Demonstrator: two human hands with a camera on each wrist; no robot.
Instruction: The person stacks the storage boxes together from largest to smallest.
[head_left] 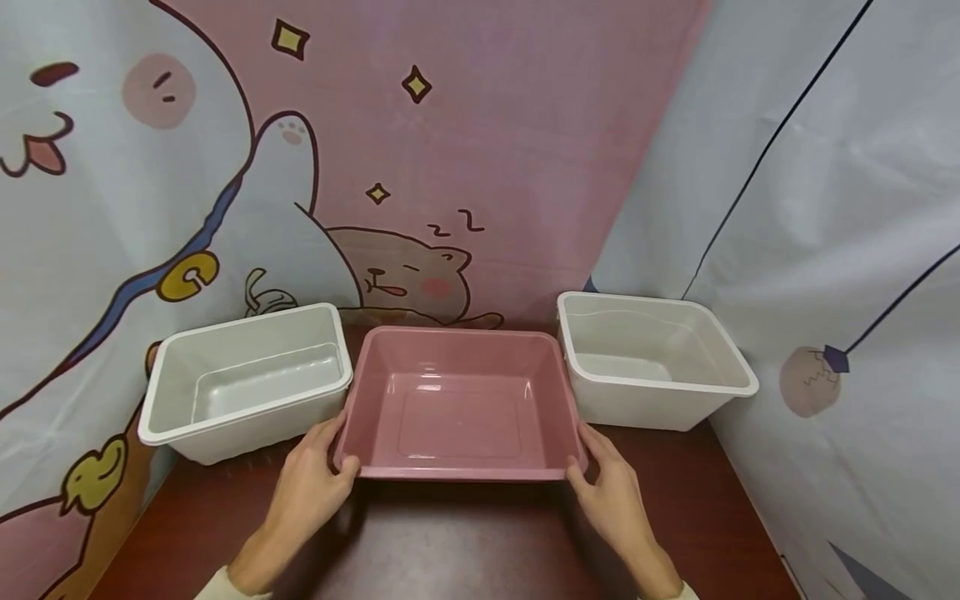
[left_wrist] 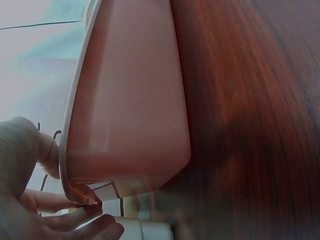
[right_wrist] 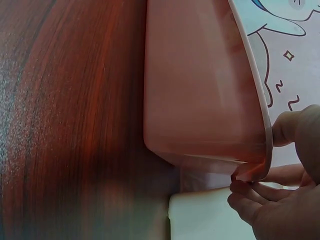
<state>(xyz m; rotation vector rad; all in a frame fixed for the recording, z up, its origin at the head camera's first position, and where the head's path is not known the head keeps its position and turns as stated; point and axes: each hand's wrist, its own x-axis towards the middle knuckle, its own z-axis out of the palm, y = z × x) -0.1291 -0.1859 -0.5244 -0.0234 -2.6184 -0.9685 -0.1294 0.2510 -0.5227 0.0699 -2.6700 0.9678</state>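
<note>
A: Where does the pink tub [head_left: 459,417] sit?

B: Mid-scene, at the far part of the table [head_left: 457,550], with a long rim on the near side. Whether its base lies flat or is slightly raised, I can't tell.

A: And the hands?

B: The left hand [head_left: 315,479] grips the left near corner, thumb over the rim, fingers curled beneath. The right hand [head_left: 611,492] holds the right near corner the same way.

A: What could go wrong with that hold?

B: Only the 2 near corners have support, so lifting might let the far side sag or drag. Uneven effort between the 2 hands could twist the tub.

A: What about its surroundings?

B: The left white tub [head_left: 255,421] and right white tub [head_left: 637,407] stand just beside it; I can't tell if the rims touch. A sideways swing could knock either, or pinch fingers at a corner.

A: Anything farther out?

B: The printed curtain [head_left: 525,125] hangs close behind on the far side. Pushing the tub farther would probably crumple it.
</note>
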